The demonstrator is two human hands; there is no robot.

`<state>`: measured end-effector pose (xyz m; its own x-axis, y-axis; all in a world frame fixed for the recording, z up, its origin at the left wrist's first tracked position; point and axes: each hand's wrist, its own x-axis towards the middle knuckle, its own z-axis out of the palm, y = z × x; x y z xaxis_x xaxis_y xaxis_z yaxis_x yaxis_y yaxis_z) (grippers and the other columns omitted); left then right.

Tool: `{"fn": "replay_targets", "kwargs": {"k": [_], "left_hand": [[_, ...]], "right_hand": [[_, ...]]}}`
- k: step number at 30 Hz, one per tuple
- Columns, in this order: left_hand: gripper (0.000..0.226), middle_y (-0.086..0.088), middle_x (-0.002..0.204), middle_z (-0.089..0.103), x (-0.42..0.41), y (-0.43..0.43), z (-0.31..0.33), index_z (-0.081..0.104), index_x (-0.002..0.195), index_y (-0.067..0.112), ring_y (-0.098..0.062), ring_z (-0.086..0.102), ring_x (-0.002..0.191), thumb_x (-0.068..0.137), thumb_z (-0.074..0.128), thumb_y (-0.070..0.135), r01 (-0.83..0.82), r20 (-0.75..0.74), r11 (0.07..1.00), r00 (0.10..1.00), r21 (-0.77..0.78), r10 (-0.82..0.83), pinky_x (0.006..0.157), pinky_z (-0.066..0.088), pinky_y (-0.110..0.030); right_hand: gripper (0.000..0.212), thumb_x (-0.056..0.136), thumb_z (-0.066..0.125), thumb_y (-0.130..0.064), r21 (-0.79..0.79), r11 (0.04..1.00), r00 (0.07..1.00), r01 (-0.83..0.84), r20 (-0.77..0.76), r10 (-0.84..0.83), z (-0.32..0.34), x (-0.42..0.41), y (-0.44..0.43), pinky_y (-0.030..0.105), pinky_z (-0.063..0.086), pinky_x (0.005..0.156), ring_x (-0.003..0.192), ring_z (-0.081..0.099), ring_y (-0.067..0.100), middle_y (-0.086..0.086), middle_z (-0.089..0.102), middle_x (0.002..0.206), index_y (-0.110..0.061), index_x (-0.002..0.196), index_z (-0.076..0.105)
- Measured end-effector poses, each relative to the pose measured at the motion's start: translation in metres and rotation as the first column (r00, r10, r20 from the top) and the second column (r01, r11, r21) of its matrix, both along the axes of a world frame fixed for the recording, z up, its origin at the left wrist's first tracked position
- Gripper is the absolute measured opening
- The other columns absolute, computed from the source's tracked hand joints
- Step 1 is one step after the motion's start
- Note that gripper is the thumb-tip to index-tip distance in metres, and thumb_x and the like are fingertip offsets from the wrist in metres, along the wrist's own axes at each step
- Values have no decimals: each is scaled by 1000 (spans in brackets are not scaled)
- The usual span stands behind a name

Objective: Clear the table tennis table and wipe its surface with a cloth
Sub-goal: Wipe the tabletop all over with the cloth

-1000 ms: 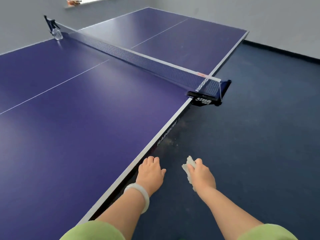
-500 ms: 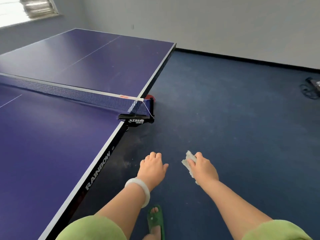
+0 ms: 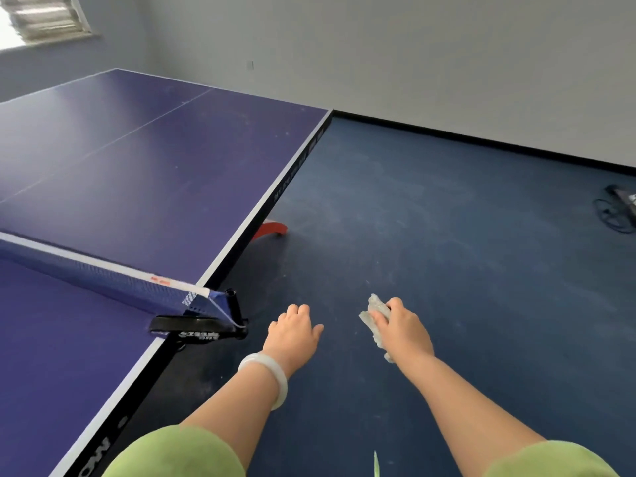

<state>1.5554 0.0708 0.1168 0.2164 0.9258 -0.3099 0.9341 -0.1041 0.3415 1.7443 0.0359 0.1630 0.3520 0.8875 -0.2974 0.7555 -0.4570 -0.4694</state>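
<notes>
Right hand: the right hand [image 3: 402, 333] has its fingers curled round a crumpled whitish cloth [image 3: 373, 313], bunched small so it travels without trailing.
Left hand: the left hand [image 3: 292, 333] holds nothing, fingers loosely bent, out over the floor just beside the table edge, with a pale smooth bangle [image 3: 272, 373] on the wrist.
Cloth position: off the table, in the air above the dark blue floor [image 3: 447, 235], well apart from the playing surface.
Table: the purple-blue table tennis table [image 3: 155, 173] shows bare on both halves in view, so clearing looks done here.
Net: the blue mesh net [image 3: 103, 273] runs to its black clamp post [image 3: 198, 327], gripping the table edge near the left hand.
Step in hand: I judge the person is at the net end, cloth ready for the far half.
Next move: bring the cloth down flat and sweep, skirting the clamp.
Watch for: black cables [image 3: 616, 215] lie on the floor far right.
</notes>
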Motion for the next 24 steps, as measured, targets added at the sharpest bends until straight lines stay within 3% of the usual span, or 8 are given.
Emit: {"fn": "replay_targets", "kwargs": {"k": [6, 11, 16, 24], "left_hand": [[45, -5, 131, 45, 44, 90, -1, 39, 135, 12, -25, 48, 120, 103, 37, 43, -91, -33, 996, 995, 9, 91, 99, 37, -38], [45, -4, 129, 46, 76, 147, -1, 39, 135, 12, -25, 49, 119, 103, 36, 44, -278, -41, 961, 960, 12, 278, 100, 39, -39], [44, -3, 128, 47, 82, 179, 0, 41, 133, 13, -23, 51, 116, 103, 36, 45, -483, -45, 875, 874, 40, 484, 96, 39, -36], [45, -2, 128, 46, 27, 217, -16, 40, 134, 14, -22, 51, 115, 103, 34, 46, -712, -145, 702, 691, 33, 708, 94, 41, -35]], "right_hand": [[36, 103, 38, -43, -17, 995, 995, -98, -27, 98, -8, 53, 100, 46, 58, 75, 86, 66, 29, 8, 66, 101, -8, 106, 47], [34, 103, 38, -40, -46, 947, 948, -317, 1, 318, -6, 90, 196, 47, 57, 78, 90, 66, 32, 11, 66, 103, -6, 107, 46], [34, 103, 39, -39, -55, 824, 823, -564, 34, 566, 2, 82, 282, 47, 57, 78, 91, 66, 33, 13, 65, 103, -6, 108, 46], [32, 103, 41, -41, -14, 590, 590, -808, -2, 808, -10, -6, 382, 49, 57, 78, 87, 67, 30, 10, 66, 100, -10, 105, 46]]}}
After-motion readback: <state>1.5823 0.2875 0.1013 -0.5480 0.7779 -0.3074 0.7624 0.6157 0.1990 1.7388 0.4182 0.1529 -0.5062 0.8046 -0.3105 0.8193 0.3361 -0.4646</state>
